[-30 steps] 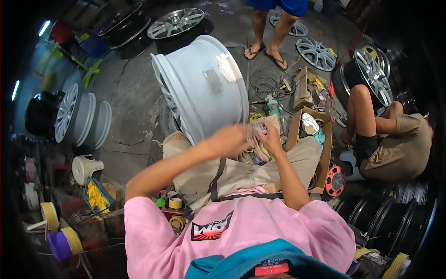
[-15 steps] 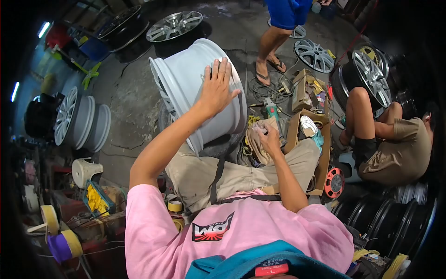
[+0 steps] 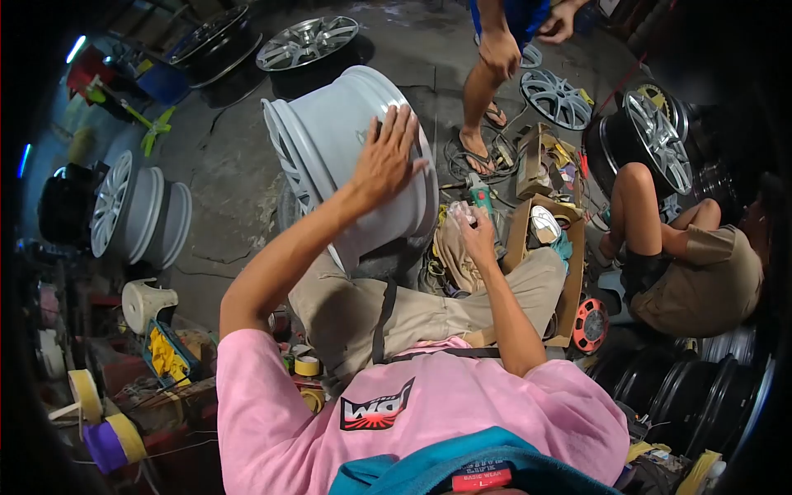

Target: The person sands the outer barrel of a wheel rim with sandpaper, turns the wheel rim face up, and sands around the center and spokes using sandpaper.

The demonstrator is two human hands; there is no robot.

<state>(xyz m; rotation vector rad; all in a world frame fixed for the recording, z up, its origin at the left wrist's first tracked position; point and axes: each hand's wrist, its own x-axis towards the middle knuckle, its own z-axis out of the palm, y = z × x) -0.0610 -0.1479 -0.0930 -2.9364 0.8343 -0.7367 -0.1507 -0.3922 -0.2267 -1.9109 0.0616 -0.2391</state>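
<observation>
A pale grey wheel rim stands tilted on its side in front of me, against my leg. My left hand lies on its outer barrel, fingers stretched out and touching the surface. A dark mark shows beside the fingers. My right hand is closed on a crumpled, whitish, see-through piece, perhaps plastic; its exact kind is unclear. Below that hand are a tan cloth or bag and, just beyond, a green angle grinder on the floor.
Open cardboard boxes of tools and supplies stand at my right. A co-worker in sandals stands ahead; another person sits low at the right. Several wheels surround us, including a silver one. Tape rolls lie left.
My left hand shifts slightly on the rim. My right hand has risen a little, showing the whitish piece more. The standing co-worker has stepped closer and leans, hands now in view.
</observation>
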